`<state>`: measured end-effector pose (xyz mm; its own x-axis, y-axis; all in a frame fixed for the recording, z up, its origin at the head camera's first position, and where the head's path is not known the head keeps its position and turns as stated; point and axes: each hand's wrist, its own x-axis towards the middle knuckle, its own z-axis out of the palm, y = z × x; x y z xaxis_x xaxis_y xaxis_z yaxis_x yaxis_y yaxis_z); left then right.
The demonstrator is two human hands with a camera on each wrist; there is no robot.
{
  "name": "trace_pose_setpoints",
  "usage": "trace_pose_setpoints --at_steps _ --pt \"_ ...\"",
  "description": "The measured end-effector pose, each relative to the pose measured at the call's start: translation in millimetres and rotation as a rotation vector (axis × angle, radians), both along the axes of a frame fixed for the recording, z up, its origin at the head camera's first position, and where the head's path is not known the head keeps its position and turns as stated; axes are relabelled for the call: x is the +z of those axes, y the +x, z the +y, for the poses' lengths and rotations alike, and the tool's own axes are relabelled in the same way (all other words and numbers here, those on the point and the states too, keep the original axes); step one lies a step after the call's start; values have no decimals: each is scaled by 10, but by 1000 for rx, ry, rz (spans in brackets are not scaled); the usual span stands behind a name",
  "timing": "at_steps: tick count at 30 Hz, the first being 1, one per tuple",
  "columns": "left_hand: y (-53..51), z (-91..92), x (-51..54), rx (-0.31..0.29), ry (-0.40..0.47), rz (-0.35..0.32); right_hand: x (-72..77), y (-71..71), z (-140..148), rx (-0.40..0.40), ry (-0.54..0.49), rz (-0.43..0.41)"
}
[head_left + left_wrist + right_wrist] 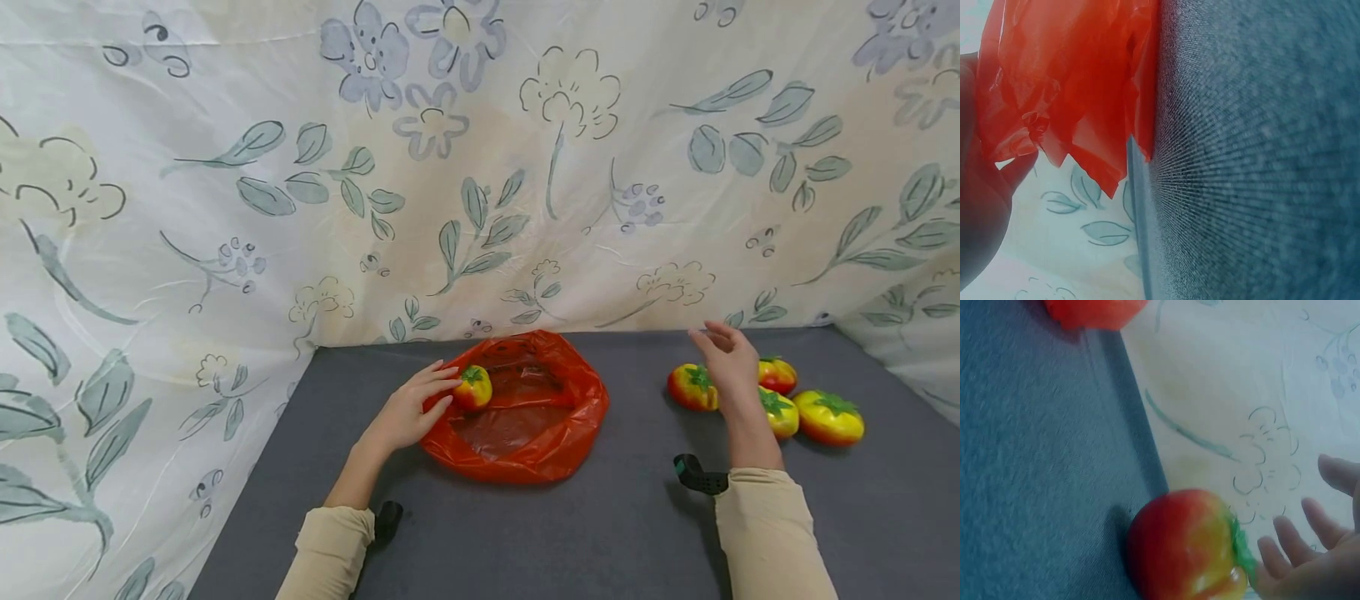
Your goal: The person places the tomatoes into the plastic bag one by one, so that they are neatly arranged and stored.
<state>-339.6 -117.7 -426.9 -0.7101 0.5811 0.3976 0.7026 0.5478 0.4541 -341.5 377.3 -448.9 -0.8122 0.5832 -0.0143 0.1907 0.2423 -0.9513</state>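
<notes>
A crumpled red plastic bag (517, 467) stands on the dark table with its mouth open upward. At its left rim my left hand (408, 408) holds a red-and-yellow tomato (474, 388) with a green top, fingers and thumb at its left side. The left wrist view shows the bag's side (1079, 75) hiding the tomato and most fingers. My right hand (727, 362) hovers at the right above several similar tomatoes (830, 418), fingers loosely bent and holding nothing. In the right wrist view, its fingers (1319, 525) are beside a tomato (1179, 544).
A flowered cloth (480, 208) hangs behind the table and along its left side. The grey table top (570, 533) stretches between the bag and the tomatoes. Each wrist carries a small black camera (697, 475).
</notes>
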Motion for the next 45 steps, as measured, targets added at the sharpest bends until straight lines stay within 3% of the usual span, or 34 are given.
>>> trace_pose_setpoints --at_steps 5,9,15,30,45 --pt "-8 -4 -2 0 -3 -2 371 351 -286 54 42 -95" --pt "-10 -6 -1 1 -4 2 487 469 -373 167 84 -142" --pt "-5 -2 6 5 -2 2 482 466 -351 312 142 -188" --pt "-4 -5 -4 6 -10 -14 452 483 -311 414 210 -316" --pt "1 2 2 6 -16 -23 448 517 -325 444 216 -448"
